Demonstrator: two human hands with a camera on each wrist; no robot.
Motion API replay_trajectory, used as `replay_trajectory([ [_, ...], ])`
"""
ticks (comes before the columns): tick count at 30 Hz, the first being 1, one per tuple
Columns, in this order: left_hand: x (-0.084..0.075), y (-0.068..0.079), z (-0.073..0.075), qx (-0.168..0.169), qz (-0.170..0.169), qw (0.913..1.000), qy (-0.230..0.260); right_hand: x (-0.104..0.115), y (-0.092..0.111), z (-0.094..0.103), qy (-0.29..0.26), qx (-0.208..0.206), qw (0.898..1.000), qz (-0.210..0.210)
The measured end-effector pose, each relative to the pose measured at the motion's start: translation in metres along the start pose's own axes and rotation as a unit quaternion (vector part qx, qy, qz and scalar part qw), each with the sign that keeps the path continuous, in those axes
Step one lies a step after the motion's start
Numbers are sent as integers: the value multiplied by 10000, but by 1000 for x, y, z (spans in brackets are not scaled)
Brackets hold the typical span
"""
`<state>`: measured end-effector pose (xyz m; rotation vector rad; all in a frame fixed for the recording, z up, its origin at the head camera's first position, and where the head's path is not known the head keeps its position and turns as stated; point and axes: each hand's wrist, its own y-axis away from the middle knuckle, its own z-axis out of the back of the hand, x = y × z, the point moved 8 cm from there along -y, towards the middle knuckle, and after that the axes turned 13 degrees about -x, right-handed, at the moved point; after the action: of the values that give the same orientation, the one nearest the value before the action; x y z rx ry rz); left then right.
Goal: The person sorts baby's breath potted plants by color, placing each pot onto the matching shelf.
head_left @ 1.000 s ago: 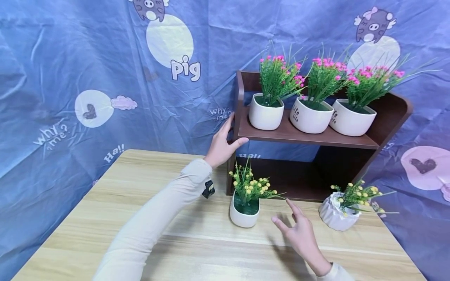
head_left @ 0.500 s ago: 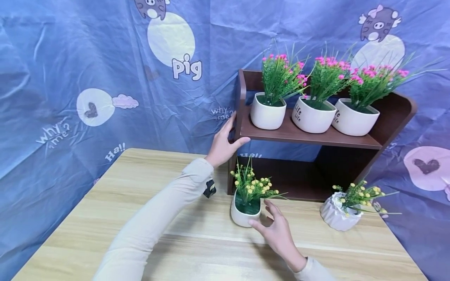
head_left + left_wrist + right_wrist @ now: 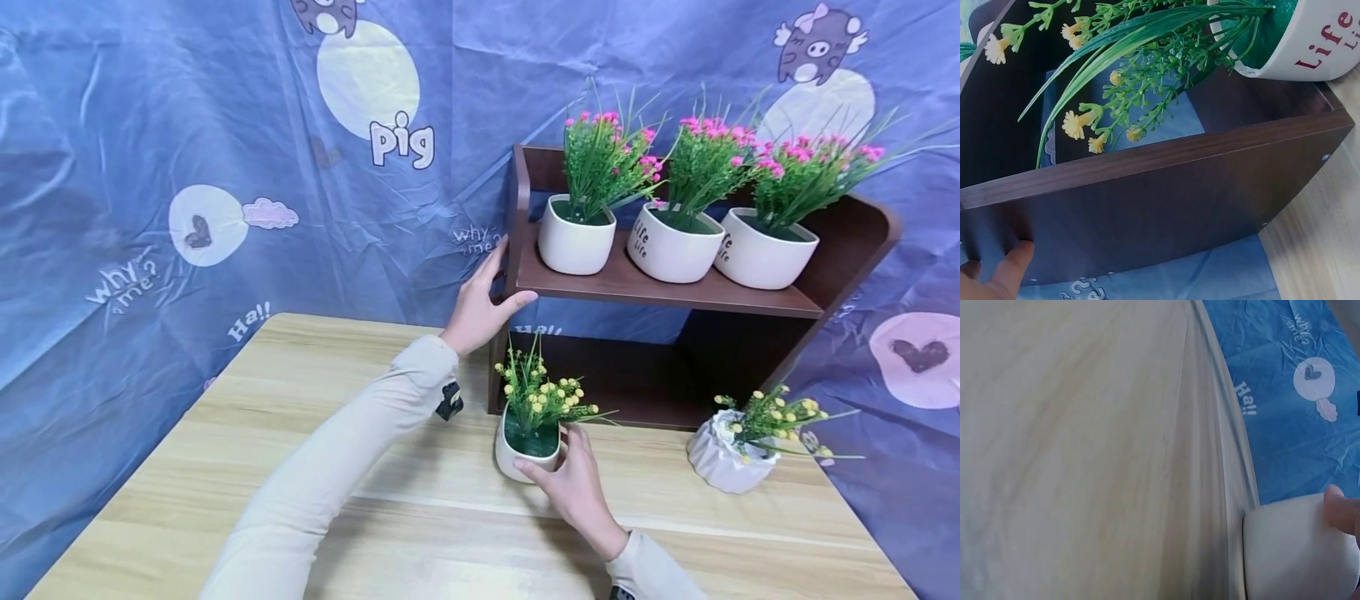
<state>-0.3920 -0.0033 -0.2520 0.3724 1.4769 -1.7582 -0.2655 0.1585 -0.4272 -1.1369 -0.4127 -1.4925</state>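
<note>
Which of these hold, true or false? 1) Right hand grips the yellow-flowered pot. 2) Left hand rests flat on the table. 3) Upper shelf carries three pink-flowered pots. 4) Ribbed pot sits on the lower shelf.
1) The right hand grips the smooth white pot of yellow flowers: true.
2) False: the left hand holds the dark brown wooden shelf unit at its side panel.
3) Three white pots of pink flowers stand on the upper shelf: true.
4) False: the ribbed white pot of yellow flowers stands on the light wooden table.
</note>
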Motion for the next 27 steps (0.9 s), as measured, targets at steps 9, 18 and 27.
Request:
replay_trajectory([
  [9, 0, 1, -2, 30, 200, 9997, 152, -12, -1, 24, 80, 169, 9998, -52],
  [18, -2, 0, 2, -26, 224, 9996, 167, -17, 4, 27, -436, 374, 9982, -179],
  [27, 0, 1, 1, 8, 160, 9998, 109, -14, 5, 15, 94, -13, 9996, -251],
])
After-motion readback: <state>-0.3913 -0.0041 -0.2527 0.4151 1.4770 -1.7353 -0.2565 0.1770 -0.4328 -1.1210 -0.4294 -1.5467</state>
